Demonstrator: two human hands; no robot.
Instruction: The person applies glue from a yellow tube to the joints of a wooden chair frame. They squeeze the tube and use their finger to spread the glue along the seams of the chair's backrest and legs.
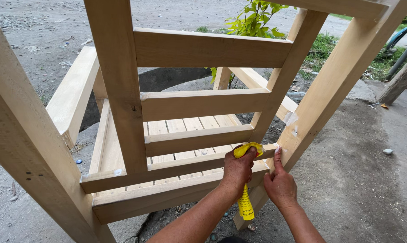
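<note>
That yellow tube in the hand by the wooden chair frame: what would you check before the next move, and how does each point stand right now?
1. Left hand has a firm grip on the yellow tube: ok, fingers wrapped around its upper part.
2. Tube tip meets the wooden rail: cannot tell, the hand covers it.
3. Right hand is at the joint: ok, a finger presses where the rail meets the leg.
4. White filler shows at the joint: ok, a smear sits beside the fingertip.
5. Chair frame rests steady: cannot tell, its footing is out of view.
</note>
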